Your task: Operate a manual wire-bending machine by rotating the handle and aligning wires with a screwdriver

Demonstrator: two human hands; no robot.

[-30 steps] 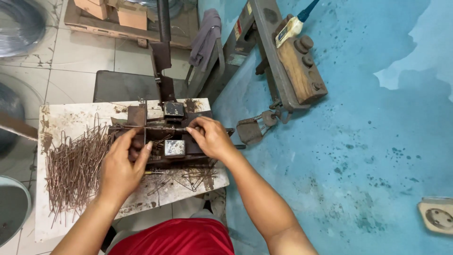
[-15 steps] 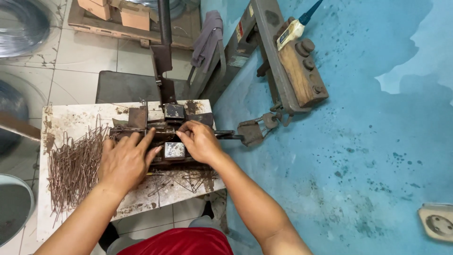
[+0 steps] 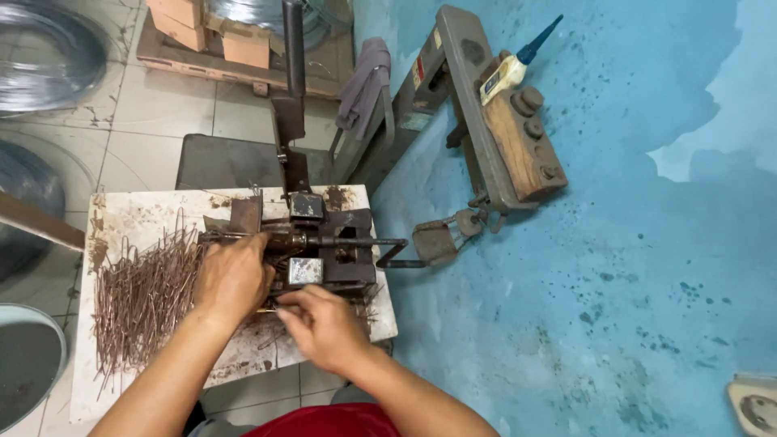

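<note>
A dark metal bending jig sits on a stained white work board. My left hand rests on the jig's left side, fingers curled over a thin wire piece. My right hand is just below the jig's front block, with its fingertips pinched on a short wire piece. A pile of several thin rusty wire rods lies on the board to the left of my left hand.
A long lever arm rises from the jig toward the back. A grey metal frame with a wooden block leans against the blue wall at right. Wire coils and cardboard boxes stand on the tiled floor behind.
My right hand has come off the jig's right side and moved down and toward me to its front edge. My left hand stays on the jig's left side.
</note>
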